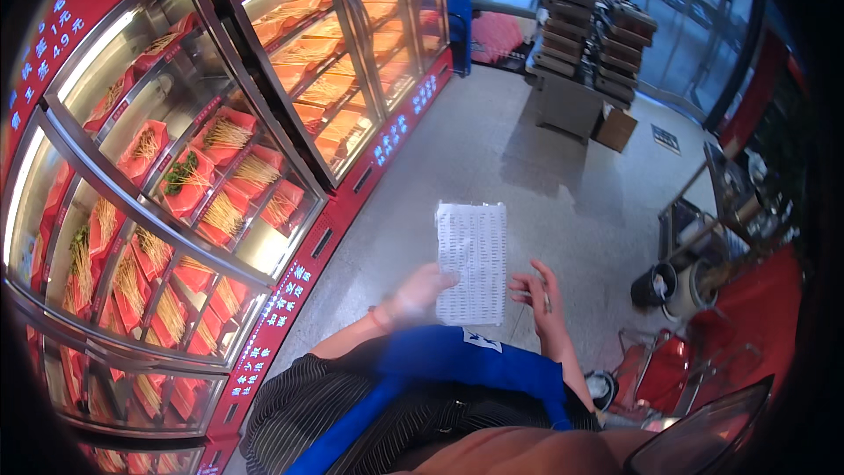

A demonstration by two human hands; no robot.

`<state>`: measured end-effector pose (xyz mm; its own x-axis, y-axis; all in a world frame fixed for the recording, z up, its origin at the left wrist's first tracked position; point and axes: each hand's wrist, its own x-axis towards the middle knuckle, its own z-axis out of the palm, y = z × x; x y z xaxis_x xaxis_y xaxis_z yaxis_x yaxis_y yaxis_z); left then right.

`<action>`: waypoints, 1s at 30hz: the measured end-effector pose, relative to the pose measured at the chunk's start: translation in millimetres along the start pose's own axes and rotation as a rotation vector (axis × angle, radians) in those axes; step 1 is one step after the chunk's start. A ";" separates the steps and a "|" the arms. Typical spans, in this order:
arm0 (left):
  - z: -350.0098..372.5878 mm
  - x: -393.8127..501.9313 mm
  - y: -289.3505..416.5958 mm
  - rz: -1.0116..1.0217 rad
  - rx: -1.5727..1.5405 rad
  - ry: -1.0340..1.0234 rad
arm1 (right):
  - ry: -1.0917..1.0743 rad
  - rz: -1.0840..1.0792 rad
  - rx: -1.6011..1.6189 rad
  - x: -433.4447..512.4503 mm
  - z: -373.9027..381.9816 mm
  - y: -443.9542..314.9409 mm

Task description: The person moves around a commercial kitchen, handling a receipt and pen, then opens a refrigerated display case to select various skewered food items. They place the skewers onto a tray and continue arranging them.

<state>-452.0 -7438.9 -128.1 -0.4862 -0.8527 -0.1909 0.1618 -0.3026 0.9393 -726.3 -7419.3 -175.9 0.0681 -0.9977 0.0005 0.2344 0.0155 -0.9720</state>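
Observation:
A white printed sheet, covered in rows of small writing, is upright before me at the picture's middle. My left hand grips its left edge, with the thumb lying over the front. To the right of the sheet is my right hand, its fingers spread and slightly bent, with a ring on one finger and nothing seen in the palm. A blue apron covers my front below the sheet. On the left, a glass-door display cooler holds red trays of skewers on several shelves.
Stacked trays stand on a grey cabinet ahead, beside a cardboard box. A glass door is at the upper right. A black bin, a metal rack and a red chair are on the right.

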 end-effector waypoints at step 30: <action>-355.6 458.7 31.9 0.376 0.181 0.994 | -0.698 -0.227 0.104 755.9 81.6 -36.2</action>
<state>-364.5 -7991.1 -287.1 0.4969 -0.8664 0.0496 -0.0140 0.0491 0.9987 -604.2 -8168.6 -121.1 0.5996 -0.7036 0.3814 0.4043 -0.1450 -0.9031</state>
